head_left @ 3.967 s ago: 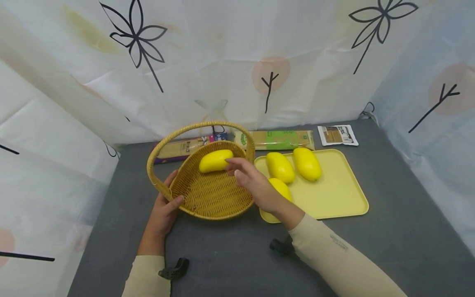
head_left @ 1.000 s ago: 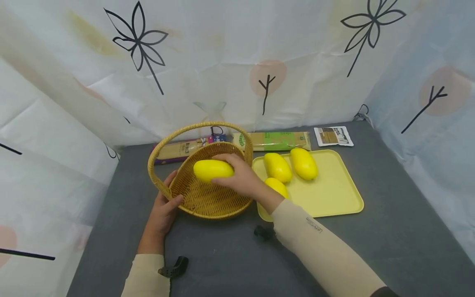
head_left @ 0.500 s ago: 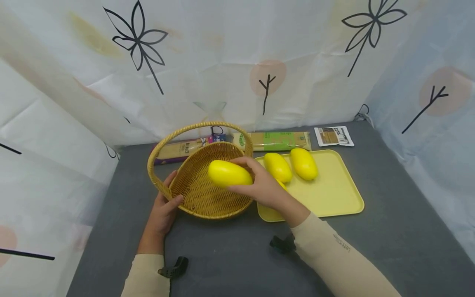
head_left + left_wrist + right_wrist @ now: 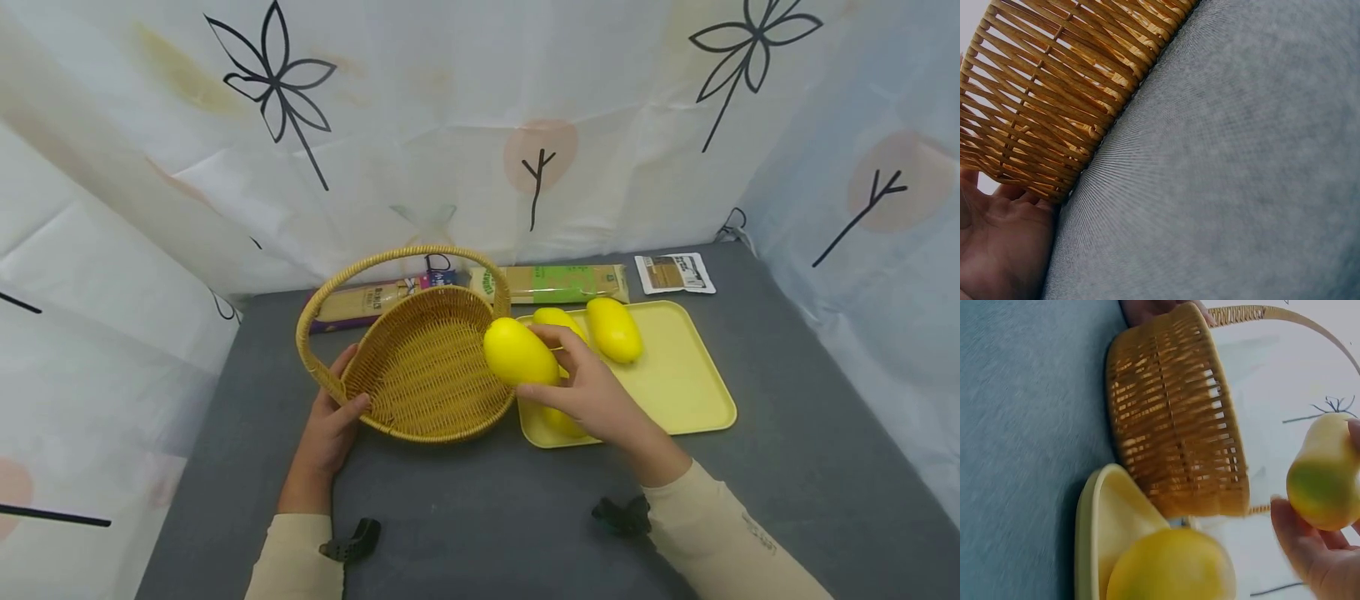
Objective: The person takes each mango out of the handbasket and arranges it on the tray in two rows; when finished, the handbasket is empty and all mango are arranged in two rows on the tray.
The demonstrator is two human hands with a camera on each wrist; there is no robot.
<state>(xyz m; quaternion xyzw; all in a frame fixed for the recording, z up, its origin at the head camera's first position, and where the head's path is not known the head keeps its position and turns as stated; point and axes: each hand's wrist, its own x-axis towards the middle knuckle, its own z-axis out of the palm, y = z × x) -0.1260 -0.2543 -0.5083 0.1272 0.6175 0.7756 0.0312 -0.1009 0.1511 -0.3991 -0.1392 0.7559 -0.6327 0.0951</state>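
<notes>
My left hand [image 4: 326, 437] holds the near left side of a wicker basket [image 4: 435, 392], thumb over the rim and fingers outside. In the left wrist view its palm [image 4: 1007, 250] lies against the woven wall. My right hand [image 4: 600, 400] grips a yellow mango [image 4: 521, 354] between thumb and fingers, raised over the basket's right rim and the tray's left edge. The right wrist view shows a green patch on this mango [image 4: 1319, 481]. Nothing lies in the visible inside of the basket. On the yellow tray [image 4: 675, 392] are three more mangoes [image 4: 613, 329], two partly hidden by the right hand and its mango.
Behind the basket lies a long purple-edged packet [image 4: 360, 306]. A green-labelled packet [image 4: 562, 283] lies behind the tray, with a small white pouch [image 4: 675, 273] to its right. Printed cloth [image 4: 420, 150] hangs along the back and sides of the grey table [image 4: 465, 533].
The mango lay in the basket, with my right hand reaching to it. The hand has taken hold, lifted it out and carried it right to the tray's edge. My left hand stays put.
</notes>
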